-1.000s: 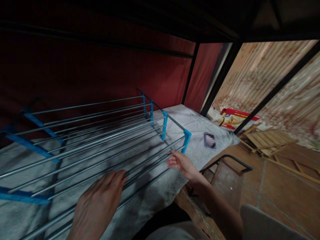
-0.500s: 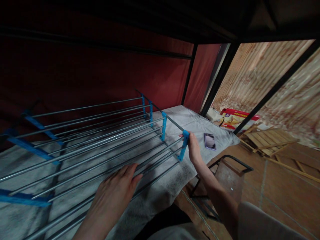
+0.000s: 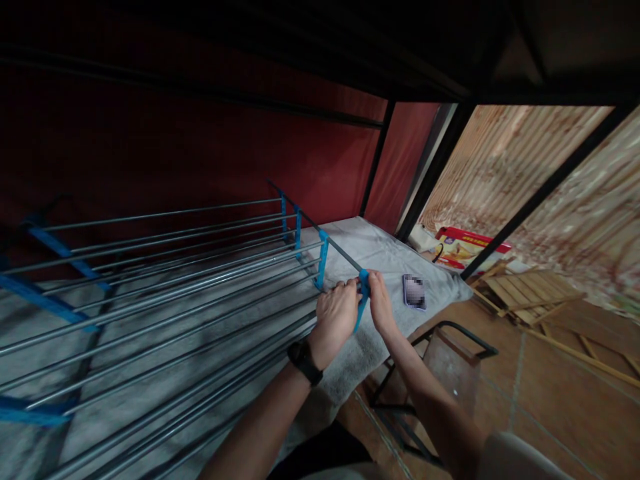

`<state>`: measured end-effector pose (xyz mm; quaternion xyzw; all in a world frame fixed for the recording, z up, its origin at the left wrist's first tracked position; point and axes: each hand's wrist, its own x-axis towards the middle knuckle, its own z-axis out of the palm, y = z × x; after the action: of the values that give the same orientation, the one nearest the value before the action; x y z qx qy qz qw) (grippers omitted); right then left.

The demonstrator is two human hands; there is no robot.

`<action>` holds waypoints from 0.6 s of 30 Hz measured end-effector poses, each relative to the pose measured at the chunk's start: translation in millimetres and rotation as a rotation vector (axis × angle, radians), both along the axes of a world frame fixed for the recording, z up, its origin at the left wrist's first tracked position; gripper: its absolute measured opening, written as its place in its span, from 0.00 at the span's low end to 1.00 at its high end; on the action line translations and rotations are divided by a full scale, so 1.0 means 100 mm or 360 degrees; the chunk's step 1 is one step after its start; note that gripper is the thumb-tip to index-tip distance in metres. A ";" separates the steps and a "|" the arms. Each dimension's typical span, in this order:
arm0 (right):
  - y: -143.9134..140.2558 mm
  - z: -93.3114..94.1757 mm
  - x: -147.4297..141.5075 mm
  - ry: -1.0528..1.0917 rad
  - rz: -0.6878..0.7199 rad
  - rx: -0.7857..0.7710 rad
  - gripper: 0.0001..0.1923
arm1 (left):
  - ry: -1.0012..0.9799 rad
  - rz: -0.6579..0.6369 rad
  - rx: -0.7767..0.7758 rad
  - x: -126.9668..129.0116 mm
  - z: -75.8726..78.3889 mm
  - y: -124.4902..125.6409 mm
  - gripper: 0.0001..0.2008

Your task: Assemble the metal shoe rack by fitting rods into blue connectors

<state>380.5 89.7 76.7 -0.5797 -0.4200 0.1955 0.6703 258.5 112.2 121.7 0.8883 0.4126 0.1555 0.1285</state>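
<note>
Left hand: the left hand [image 3: 336,315] is curled around the near ends of the metal rods [image 3: 210,287], right where they meet the blue end bracket [image 3: 362,293]; a dark watch [image 3: 305,361] sits on its wrist.
Right hand: the right hand [image 3: 381,308] presses against the other face of the same bracket, fingers closed on it, so the bracket is pinched between both hands.
Rack: the metal rack [image 3: 150,293] lies on its side on a grey blanket [image 3: 385,250], its rods running away leftward from the grip to more blue brackets [image 3: 45,303].
Progress: judging by how it lies, most brackets look seated on the rods; the corner in the hands seems the one left to settle.
Just right of the grip: a small flat card [image 3: 414,291] on the blanket.
Beyond, right: a red box [image 3: 470,245] and wooden slats [image 3: 530,287] on the floor.
</note>
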 end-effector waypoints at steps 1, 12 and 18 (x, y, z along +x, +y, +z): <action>0.00 -0.01 0.00 -0.0018 0.0011 0.0001 0.20 | 0.0003 0.0019 0.0015 0.01 -0.02 0.01 0.19; -0.01 0.01 0.18 -0.0060 0.0055 -0.0032 0.23 | 0.0159 0.0035 -0.0043 -0.06 0.19 -0.09 0.20; -0.01 -0.06 0.06 0.0064 0.0235 -0.0030 0.26 | 0.0165 -0.0026 -0.0026 -0.09 0.13 -0.11 0.19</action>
<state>386.2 88.3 70.3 -0.5495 -0.4462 0.2599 0.6568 249.7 101.4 134.8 0.8974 0.4128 0.1049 0.1154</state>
